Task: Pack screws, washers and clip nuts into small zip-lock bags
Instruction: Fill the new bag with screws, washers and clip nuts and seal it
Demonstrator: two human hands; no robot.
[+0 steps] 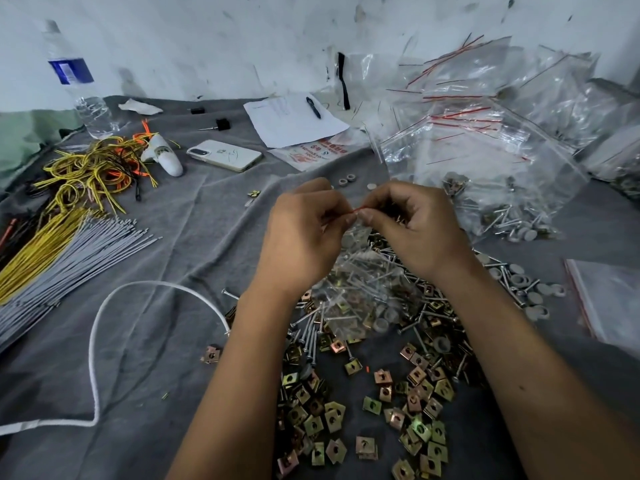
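Clip nuts [367, 420] nearest; both hands pinch zip bag [367, 282] w/ screws.

A grey cloth [162, 244] covers the work surface, creased in long folds, and serves as the landmark. Behind its far edge rises a white wall [214, 39], scuffed and speckled with dark marks and scratches. At the cloth's far left corner a pale green surface [31, 129] shows below the wall. Light is soft and even, bluish on the wall, with only faint shadows on the cloth.
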